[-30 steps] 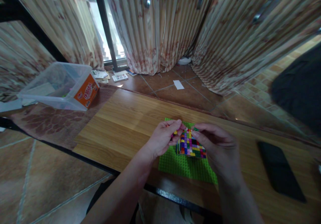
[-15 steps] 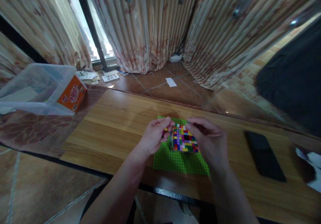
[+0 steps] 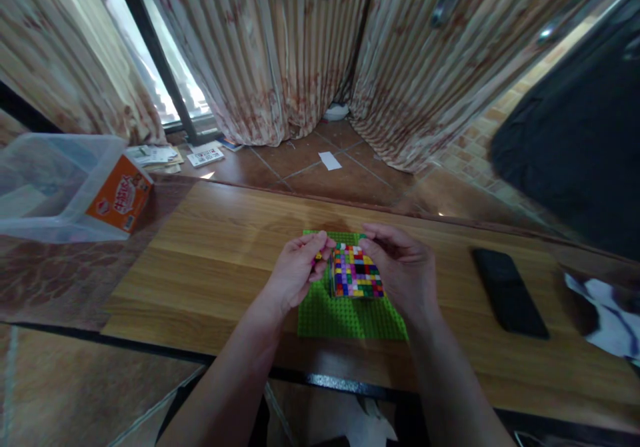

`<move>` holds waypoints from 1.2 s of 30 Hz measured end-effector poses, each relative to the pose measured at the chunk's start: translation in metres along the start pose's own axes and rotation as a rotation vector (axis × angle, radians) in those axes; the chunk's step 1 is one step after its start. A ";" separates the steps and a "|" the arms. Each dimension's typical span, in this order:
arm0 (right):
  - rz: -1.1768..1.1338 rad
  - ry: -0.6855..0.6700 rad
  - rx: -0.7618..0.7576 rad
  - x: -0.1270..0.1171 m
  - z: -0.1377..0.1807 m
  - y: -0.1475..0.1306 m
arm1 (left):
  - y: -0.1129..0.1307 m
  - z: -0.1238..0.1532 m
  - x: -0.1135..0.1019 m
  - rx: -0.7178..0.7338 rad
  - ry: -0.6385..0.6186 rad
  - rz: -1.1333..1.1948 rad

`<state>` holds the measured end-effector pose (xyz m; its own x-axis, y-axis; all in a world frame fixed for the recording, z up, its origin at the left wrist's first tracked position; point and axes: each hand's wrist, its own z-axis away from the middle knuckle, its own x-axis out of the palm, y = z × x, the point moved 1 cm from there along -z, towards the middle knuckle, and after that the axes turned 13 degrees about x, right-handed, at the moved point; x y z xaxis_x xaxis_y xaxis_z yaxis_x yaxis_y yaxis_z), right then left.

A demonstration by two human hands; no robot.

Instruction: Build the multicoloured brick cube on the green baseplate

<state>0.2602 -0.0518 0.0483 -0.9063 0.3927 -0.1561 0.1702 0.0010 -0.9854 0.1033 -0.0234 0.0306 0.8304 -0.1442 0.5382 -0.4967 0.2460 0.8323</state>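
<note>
A block built of many small coloured toy bricks (image 3: 350,280) stands on a green studded baseplate (image 3: 320,320), with a dark gap in its top. My left hand (image 3: 295,267) is closed at the block's left side, with small yellow and magenta toy bricks (image 3: 318,257) held in its curled fingers. Its thumb and index finger meet by the block's back left corner. At the back right corner my right hand (image 3: 403,263) is closed in a pinch. A tiny green spot shows at those fingertips, too small to name, and this hand hides the block's right side.
A black phone (image 3: 509,292) lies on the wooden table (image 3: 210,267) to the right, with crumpled white paper (image 3: 607,317) beyond it. A clear plastic bin (image 3: 60,230) with an orange label stands on the left. Curtains (image 3: 270,67) hang behind the table.
The whole view has shifted, so the things on the table appear farther left. Both hands keep nearly the same grip and place at the block.
</note>
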 end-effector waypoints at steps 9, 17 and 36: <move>0.391 -0.060 -0.105 -0.002 0.003 0.001 | -0.005 -0.003 -0.001 -0.026 0.076 -0.038; 0.434 -0.068 -0.089 0.000 0.000 0.014 | -0.007 -0.002 -0.001 -0.036 0.092 -0.053; 0.475 -0.124 -0.165 0.000 -0.001 0.012 | -0.009 -0.001 0.003 -0.045 0.101 -0.060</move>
<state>0.2627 -0.0507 0.0369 -0.7513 0.2735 -0.6006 0.6240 -0.0020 -0.7814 0.1105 -0.0254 0.0247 0.8808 -0.0634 0.4692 -0.4349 0.2833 0.8547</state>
